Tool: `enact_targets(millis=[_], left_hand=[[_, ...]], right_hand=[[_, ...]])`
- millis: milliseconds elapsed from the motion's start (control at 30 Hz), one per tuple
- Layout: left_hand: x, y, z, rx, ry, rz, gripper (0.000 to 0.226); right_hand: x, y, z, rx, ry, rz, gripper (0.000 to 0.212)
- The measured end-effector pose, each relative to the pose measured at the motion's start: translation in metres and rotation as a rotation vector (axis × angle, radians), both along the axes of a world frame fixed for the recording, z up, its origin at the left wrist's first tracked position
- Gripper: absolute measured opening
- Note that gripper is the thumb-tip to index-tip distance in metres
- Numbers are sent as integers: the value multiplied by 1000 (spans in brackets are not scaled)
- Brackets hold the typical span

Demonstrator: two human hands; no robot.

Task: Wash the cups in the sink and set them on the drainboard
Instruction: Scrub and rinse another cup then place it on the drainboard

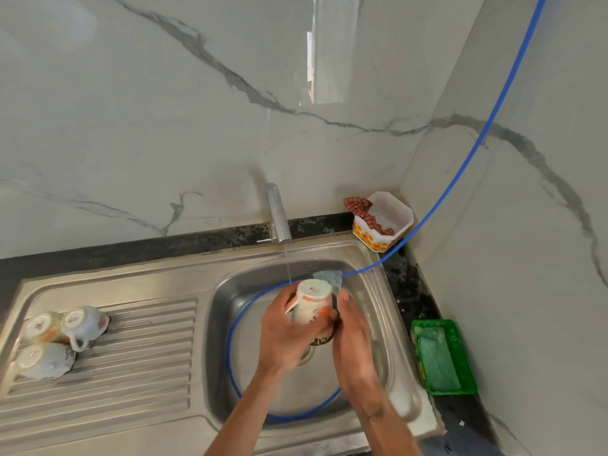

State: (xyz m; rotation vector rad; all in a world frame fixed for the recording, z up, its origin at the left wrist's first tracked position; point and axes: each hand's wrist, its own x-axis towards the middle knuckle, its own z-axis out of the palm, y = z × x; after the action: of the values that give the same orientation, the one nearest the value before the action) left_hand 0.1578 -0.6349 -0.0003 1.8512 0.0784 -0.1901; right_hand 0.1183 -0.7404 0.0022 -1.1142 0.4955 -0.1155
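Note:
Over the steel sink (227, 311) my left hand (283, 334) grips a white cup with orange print (311, 304), held bottom up. My right hand (350, 334) presses a grey-blue sponge (330, 279) against the cup's right side; its fingers are mostly hidden behind the cup. A thin stream of water falls from the tap (279, 213) just left of the cup. On the ribbed drainboard (144, 350) at the far left lie three washed cups (52, 343), upside down or on their sides, close together.
A blue hose (467, 159) comes down from the upper right and loops around inside the basin. A white tub with orange flowers (383, 222) holds a reddish cloth at the back corner. A green tray (442, 357) sits on the dark counter to the right.

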Motion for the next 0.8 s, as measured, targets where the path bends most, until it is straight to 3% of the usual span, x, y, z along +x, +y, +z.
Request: enact_targets(millis=[100, 200, 267, 400, 533, 633, 733, 800], left_hand=[[4, 7, 1, -259, 224, 208, 48], [-1, 15, 7, -333, 291, 145, 51], [-6, 16, 15, -353, 259, 133, 48], [5, 17, 19, -130, 201, 132, 52], [-18, 22, 18, -229, 419, 107, 77], [-36, 16, 29, -331, 429, 4, 72], [-28, 16, 32, -481, 424, 16, 72], [-24, 26, 38, -534, 410, 13, 61]], right_hand=[[-25, 20, -7, -245, 27, 98, 36], [-19, 18, -12, -532, 8, 288, 55], [-6, 13, -4, -455, 72, 332, 50], [0, 26, -2, -340, 155, 63, 41], [-2, 43, 2, -438, 285, -245, 44], [-8, 56, 4, -742, 215, -277, 52], [-16, 67, -1, -1222, 83, -189, 53], [-19, 73, 5, -1299, 16, -97, 63]])
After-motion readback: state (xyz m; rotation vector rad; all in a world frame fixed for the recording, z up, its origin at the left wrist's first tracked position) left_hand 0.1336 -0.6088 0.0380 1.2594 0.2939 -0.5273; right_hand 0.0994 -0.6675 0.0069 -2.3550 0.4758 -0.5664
